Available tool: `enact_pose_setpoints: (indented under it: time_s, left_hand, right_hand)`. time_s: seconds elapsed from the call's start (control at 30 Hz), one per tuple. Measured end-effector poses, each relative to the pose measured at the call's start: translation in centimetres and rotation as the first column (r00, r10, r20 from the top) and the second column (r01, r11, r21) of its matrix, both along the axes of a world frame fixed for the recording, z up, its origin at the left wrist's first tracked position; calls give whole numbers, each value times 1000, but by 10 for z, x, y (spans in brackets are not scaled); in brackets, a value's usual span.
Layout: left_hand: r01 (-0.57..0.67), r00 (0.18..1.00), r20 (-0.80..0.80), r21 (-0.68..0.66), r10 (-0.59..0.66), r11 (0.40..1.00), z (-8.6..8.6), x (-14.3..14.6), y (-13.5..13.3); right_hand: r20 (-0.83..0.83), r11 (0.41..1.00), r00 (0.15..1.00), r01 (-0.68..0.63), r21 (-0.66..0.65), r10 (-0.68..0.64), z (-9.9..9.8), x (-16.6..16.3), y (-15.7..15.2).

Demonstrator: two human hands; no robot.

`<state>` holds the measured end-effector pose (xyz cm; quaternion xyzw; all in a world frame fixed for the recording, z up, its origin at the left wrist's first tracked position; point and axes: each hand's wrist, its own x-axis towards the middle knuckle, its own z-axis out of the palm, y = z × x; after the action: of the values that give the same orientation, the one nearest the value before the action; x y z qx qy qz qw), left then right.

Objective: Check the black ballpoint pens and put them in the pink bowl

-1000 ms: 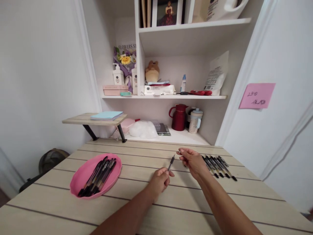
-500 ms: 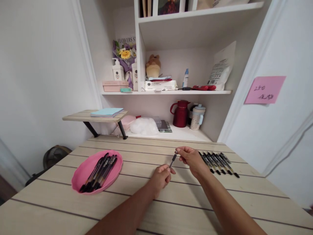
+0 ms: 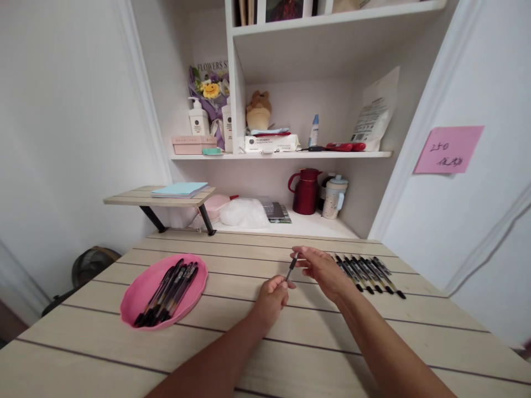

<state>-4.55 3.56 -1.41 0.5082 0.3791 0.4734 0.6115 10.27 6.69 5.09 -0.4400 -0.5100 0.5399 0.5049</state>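
Note:
My left hand [image 3: 271,301] is closed round the lower part of a gel pen [image 3: 292,266], which slants up and to the right above the table. The pen's dark grip and tip end point upward. Beside that upper end is my right hand [image 3: 323,270], its fingers stretched out and apart, the fingertips near or touching the tip. To the right of my right hand, several black-capped pens [image 3: 367,273] lie side by side in a slanted row. At the left, a pink scalloped tray [image 3: 194,293] holds a bundle of similar pens [image 3: 169,290].
The slatted wooden table [image 3: 232,348] ends at a white shelf unit [image 3: 265,157]. A small raised stand [image 3: 136,197] carries blue paper [image 3: 180,189]. At the back are a plastic bag [image 3: 244,213], a red jug [image 3: 306,192] and a pale cup [image 3: 333,199].
My right hand's fingers have loosened from a pinch at the pen's tip and spread apart, shifting slightly left. The pen stays in my left hand.

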Motion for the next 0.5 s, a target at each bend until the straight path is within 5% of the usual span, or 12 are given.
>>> enact_pose_setpoints:
  time_s: [0.27, 0.4, 0.5]
  left_hand:
    - [9, 1000, 6, 18, -10, 1000, 3, 0, -4]
    - [16, 1000, 5, 14, -16, 1000, 3, 0, -4]
    - [22, 1000, -1, 17, -22, 1000, 3, -1, -4]
  right_hand:
    - [57, 997, 997, 57, -44, -55, -9, -3, 3]
    - [-27, 996, 997, -78, -33, 77, -4, -2, -1]
    - [-61, 998, 997, -53, -33, 51, -4, -1, -1]
